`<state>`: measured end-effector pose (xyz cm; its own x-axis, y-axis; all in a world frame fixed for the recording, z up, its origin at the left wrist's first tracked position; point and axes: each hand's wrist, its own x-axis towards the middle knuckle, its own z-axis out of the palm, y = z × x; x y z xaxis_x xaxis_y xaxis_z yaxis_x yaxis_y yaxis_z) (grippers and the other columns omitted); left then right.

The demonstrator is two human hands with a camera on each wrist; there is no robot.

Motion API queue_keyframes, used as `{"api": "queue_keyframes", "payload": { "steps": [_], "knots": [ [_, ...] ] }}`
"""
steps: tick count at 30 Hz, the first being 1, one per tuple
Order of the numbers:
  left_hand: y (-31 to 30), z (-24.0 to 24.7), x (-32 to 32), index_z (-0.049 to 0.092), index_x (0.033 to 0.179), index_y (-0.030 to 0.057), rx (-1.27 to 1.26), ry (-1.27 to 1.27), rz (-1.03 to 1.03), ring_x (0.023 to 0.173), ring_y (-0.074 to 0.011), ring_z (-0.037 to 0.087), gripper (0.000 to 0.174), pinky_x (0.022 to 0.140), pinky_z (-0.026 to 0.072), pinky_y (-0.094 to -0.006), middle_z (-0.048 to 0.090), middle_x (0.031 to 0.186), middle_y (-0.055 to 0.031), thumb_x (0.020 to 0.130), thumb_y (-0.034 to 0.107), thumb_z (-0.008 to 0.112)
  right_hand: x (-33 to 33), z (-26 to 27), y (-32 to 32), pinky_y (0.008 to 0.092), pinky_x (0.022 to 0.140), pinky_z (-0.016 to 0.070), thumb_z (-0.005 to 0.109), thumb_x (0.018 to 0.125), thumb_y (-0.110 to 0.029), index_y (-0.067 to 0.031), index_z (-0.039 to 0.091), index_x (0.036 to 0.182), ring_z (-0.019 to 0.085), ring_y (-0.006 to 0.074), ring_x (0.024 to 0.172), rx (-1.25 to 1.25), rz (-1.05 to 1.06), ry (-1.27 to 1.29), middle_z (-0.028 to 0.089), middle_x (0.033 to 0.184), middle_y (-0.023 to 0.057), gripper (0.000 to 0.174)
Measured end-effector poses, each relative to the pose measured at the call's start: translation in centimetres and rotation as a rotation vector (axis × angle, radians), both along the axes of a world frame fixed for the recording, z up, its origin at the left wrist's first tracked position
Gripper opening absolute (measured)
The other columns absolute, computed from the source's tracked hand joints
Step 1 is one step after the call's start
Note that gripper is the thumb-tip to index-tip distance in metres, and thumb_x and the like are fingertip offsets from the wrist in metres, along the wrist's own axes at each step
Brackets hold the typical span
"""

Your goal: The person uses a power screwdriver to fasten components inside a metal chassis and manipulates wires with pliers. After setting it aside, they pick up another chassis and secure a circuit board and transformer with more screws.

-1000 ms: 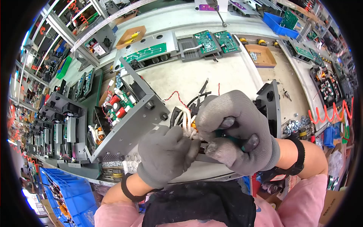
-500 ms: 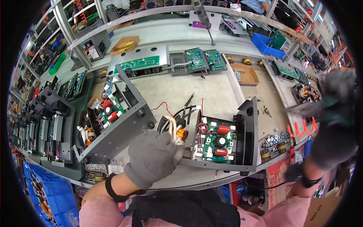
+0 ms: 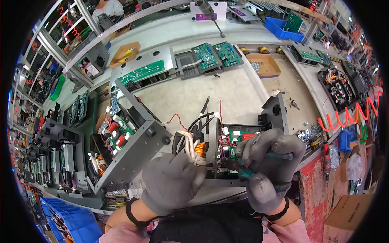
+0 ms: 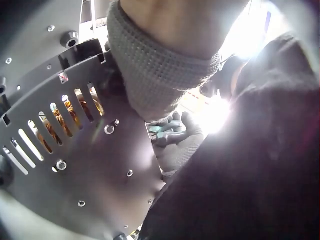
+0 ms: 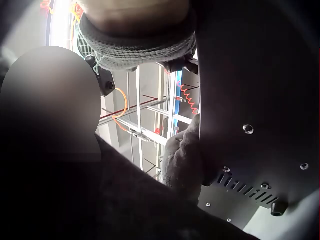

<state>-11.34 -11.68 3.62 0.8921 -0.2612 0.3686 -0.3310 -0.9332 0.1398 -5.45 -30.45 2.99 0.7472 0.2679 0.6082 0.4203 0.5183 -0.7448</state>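
Note:
Both hands wear grey gloves. My left hand grips the lower end of a bundle of white wires, beside an orange-wound coil. In my right hand are teal-handled pliers, their dark head pointing left toward the coil, over the front of an open metal housing. A green circuit board with a red part lies in this housing, partly hidden by the right hand. The left wrist view also catches the pliers' teal handles beyond the slotted housing wall.
A second open housing stands tilted at left. Black cables stick up behind the coil. At the back lie circuit boards and a cardboard tray. A power screwdriver hangs above. Loose screws lie at right.
My right hand swung away from the wires far to the right with the pliers, then came back over the right housing. The left hand has stayed at the wire bundle.

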Motion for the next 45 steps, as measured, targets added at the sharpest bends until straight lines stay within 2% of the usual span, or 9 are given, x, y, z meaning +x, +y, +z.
{"api": "queue_keyframes", "payload": {
  "steps": [5,10,16,18,21,26,34,39,45],
  "knots": [
    [0.2,-0.4,0.0,0.057,0.059,0.0137,-0.018,-0.026,-0.014,0.053,-0.0173,0.048,0.020,0.044,0.0359,-0.0329,0.044,0.063,-0.0009,0.069,0.026,0.069,0.2,0.0,0.0,0.0332,0.074,0.0433,0.062,0.074,-0.005,-0.0087,0.033,0.118,0.045,0.0177,0.083,-0.019,0.000,-0.008,0.044,0.099,0.0137,0.053],
    [0.3,-0.6,-0.1,0.060,0.062,0.0185,-0.011,-0.011,-0.024,0.054,-0.0191,0.045,0.011,0.043,0.0340,-0.0337,0.041,0.064,-0.0005,0.058,0.024,0.069,-0.2,0.0,0.1,0.0354,0.076,0.0438,0.060,0.073,-0.002,-0.0097,0.033,0.117,0.045,0.0175,0.081,0.064,0.018,0.076,0.044,0.099,0.0140,0.052],
    [0.2,0.0,0.0,0.056,0.058,0.0141,0.017,-0.001,-0.019,0.055,-0.0168,0.049,0.022,0.044,0.0367,-0.0329,0.043,0.063,-0.0002,0.068,0.028,0.070,-0.7,-0.1,0.7,0.0356,0.077,0.0459,0.058,0.070,0.002,-0.0093,0.033,0.116,0.047,0.0175,0.080,0.073,-0.053,0.110,0.045,0.096,0.0136,0.054],
    [0.2,0.1,-0.1,0.057,0.058,0.0140,0.021,0.011,-0.019,0.055,-0.0167,0.049,0.022,0.044,0.0368,-0.0329,0.043,0.063,-0.0001,0.068,0.028,0.070,-1.2,0.1,1.0,0.0336,0.074,0.0482,0.060,0.069,0.003,-0.0082,0.033,0.116,0.048,0.0174,0.077,-0.052,-0.283,0.008,0.047,0.092,0.0129,0.055],
    [0.2,0.1,-0.1,0.058,0.059,0.0144,0.017,0.013,-0.012,0.055,-0.0166,0.049,0.020,0.044,0.0370,-0.0328,0.044,0.064,-0.0001,0.069,0.028,0.070,-1.5,0.0,0.8,0.0316,0.070,0.0494,0.062,0.069,0.002,-0.0073,0.033,0.115,0.050,0.0175,0.075,-0.117,-0.290,-0.198,0.048,0.089,0.0125,0.055],
    [0.3,-0.1,-0.2,0.062,0.063,0.0173,0.009,0.001,-0.001,0.057,-0.0159,0.050,0.014,0.045,0.0377,-0.0319,0.044,0.064,0.0001,0.068,0.028,0.069,-2.4,-1.0,0.5,0.0396,0.077,0.0484,0.062,0.072,0.000,-0.0134,0.028,0.120,0.050,0.0184,0.079,-0.040,-0.316,-0.105,0.043,0.101,0.0132,0.061],
    [0.1,-0.3,-0.2,0.061,0.062,0.0223,-0.021,-0.003,0.039,0.058,-0.0143,0.050,0.009,0.046,0.0382,-0.0308,0.042,0.065,0.0014,0.066,0.027,0.068,-2.2,-1.0,1.0,0.0391,0.076,0.0495,0.065,0.073,-0.004,-0.0116,0.029,0.119,0.050,0.0174,0.074,-0.068,-0.321,-0.231,0.045,0.096,0.0122,0.060],
    [0.2,-0.1,-0.2,0.060,0.060,0.0225,-0.022,0.003,0.036,0.058,-0.0143,0.050,0.011,0.046,0.0383,-0.0310,0.042,0.064,0.0019,0.065,0.028,0.068,-2.6,-0.7,2.4,0.0331,0.069,0.0505,0.075,0.071,-0.014,-0.0085,0.030,0.120,0.050,0.0154,0.073,-0.216,-0.656,-0.250,0.048,0.090,0.0109,0.066],
    [0.1,-0.4,-0.4,0.059,0.059,0.0232,-0.026,0.003,0.043,0.059,-0.0142,0.051,0.013,0.046,0.0381,-0.0307,0.043,0.064,0.0023,0.067,0.029,0.067,-1.5,-0.7,1.8,0.0319,0.062,0.0520,0.069,0.070,-0.003,-0.0083,0.033,0.119,0.049,0.0157,0.067,-0.239,-0.450,-0.378,0.048,0.087,0.0114,0.061]
  ]
}}
